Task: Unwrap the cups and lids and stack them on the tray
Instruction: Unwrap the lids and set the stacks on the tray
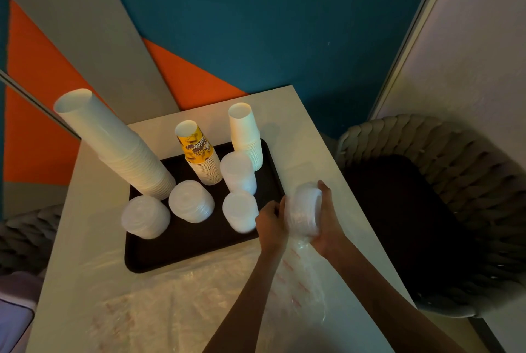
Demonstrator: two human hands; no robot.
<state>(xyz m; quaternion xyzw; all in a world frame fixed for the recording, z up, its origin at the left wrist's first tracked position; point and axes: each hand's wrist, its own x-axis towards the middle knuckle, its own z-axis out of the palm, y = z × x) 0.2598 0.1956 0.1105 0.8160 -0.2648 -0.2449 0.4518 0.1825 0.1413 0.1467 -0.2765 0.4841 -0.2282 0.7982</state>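
A dark tray (199, 250) lies on the white table (85, 210). On it stand a tall stack of white cups (113, 142), a stack topped by a yellow printed cup (196, 150), a shorter white cup stack (246, 133) and several stacks of clear lids (191, 201). Just right of the tray, both hands hold a stack of lids (306, 210) lying sideways, with its clear plastic wrapper (304, 261) trailing toward me. My left hand (270, 224) grips the stack's left end. My right hand (327, 219) cups its right side.
Empty clear plastic wrappers (176, 310) with red print lie spread on the table's near part. A woven grey chair (427, 210) with a dark seat stands close on the right. Another woven chair (25, 239) is at the left edge.
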